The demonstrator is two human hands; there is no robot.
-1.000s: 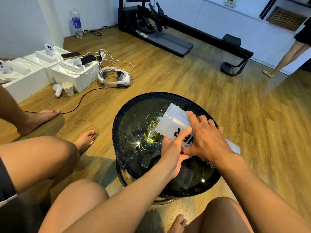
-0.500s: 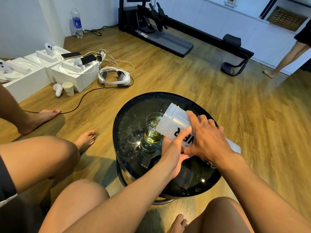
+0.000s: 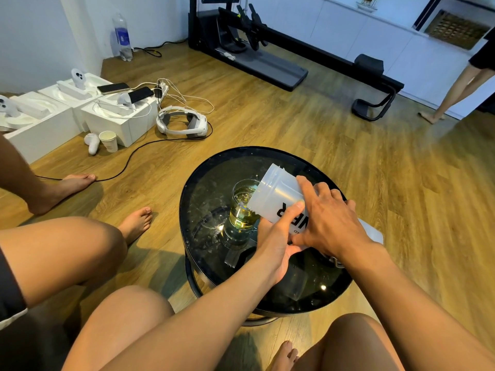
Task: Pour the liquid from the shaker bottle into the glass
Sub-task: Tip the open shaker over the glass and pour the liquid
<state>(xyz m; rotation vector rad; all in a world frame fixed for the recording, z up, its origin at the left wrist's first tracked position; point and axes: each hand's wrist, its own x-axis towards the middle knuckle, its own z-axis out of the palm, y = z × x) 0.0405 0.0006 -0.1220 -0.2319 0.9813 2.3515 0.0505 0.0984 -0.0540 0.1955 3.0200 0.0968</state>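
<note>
A translucent white shaker bottle (image 3: 273, 195) with black lettering lies tilted steeply, its open mouth over the rim of a clear glass (image 3: 242, 210). The glass stands upright on the round black glass table (image 3: 203, 183) and holds yellowish liquid up to roughly two thirds. My right hand (image 3: 329, 220) grips the bottle from above. My left hand (image 3: 278, 236) holds it from below, thumb pressed against the lettering. The bottle's base end sticks out behind my right wrist.
Water drops and a clear lid piece (image 3: 233, 257) lie on the table near the glass. White boxes (image 3: 117, 121), phones, cables, a white headset (image 3: 184, 124) and a paper cup (image 3: 108, 140) sit on the wood floor at left. Another person's legs are at left; someone stands far right.
</note>
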